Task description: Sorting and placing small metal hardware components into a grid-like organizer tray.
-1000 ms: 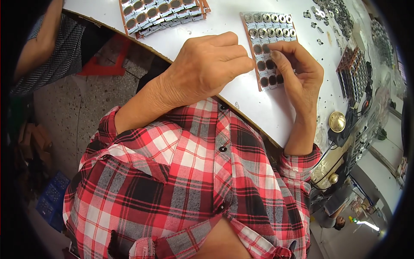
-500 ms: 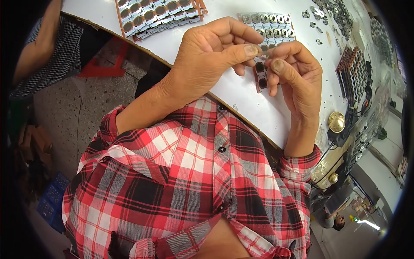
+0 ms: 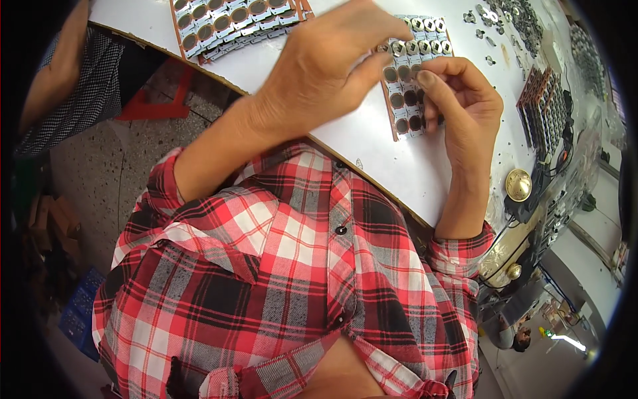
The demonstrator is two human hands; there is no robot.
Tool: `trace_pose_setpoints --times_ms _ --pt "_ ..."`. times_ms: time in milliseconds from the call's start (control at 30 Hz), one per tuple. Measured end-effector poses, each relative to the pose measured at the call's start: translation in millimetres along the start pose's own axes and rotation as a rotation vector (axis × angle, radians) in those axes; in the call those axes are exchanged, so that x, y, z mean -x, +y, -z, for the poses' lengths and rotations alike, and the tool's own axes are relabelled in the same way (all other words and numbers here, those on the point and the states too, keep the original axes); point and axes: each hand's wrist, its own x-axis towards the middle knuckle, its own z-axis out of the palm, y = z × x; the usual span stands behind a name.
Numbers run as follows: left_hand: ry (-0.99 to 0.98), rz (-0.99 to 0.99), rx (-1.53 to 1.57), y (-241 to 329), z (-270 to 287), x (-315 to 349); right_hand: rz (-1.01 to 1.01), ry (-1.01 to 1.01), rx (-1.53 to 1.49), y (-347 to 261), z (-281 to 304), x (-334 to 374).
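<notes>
A panel point(image 3: 397, 88) of joined small boards lies on the white table under my hands. Its far rows carry shiny metal clips, while the nearer rows show dark round discs. Over the panel's left side is my left hand point(image 3: 325, 66), blurred by motion, its thumb and fingers apart with nothing visible between them. My right hand point(image 3: 468, 96) is at the panel's right side, thumb and index finger pinched together above the discs. Whatever is in that pinch is too small or hidden to make out.
A stack of similar panels point(image 3: 232, 23) lies at the far left of the white table point(image 3: 372, 143). Loose metal clips point(image 3: 515, 23) are scattered at the far right. More panels point(image 3: 545, 110) stand at the right near a brass-coloured dome point(image 3: 518, 185) and cables. Another person's arm point(image 3: 66, 60) is at left.
My left hand has come away from my right, its thumb and fingers parting. The right hand keeps its pinch nearly in place. More of the panel's dark discs now show between the hands.
</notes>
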Motion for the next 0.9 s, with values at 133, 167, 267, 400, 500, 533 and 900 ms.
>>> trace_pose_setpoints --times_ms 133,167,267,400,500,533,900 --pt "0.007 -0.782 -0.758 -43 10 -24 0.086 0.052 0.355 3 -8 -1" --pt "0.007 -0.780 -0.759 -46 10 -22 0.102 0.031 0.411 2 -9 -1" --pt "-0.112 -0.674 -0.813 -48 8 -15 0.130 -0.013 0.495 0 -11 -1" --pt "-0.073 -0.699 -0.858 -52 3 -14 0.275 0.023 0.502 11 -11 -4" --pt "-0.111 -0.553 -0.679 -37 5 -13 0.279 0.051 0.552 11 -13 -3" --pt "-0.148 -0.407 -0.486 -33 5 -13 0.269 0.017 0.591 9 -14 -2" --pt "-0.095 -0.575 -0.666 -53 6 -13 0.253 -0.005 0.672 5 -14 -1"
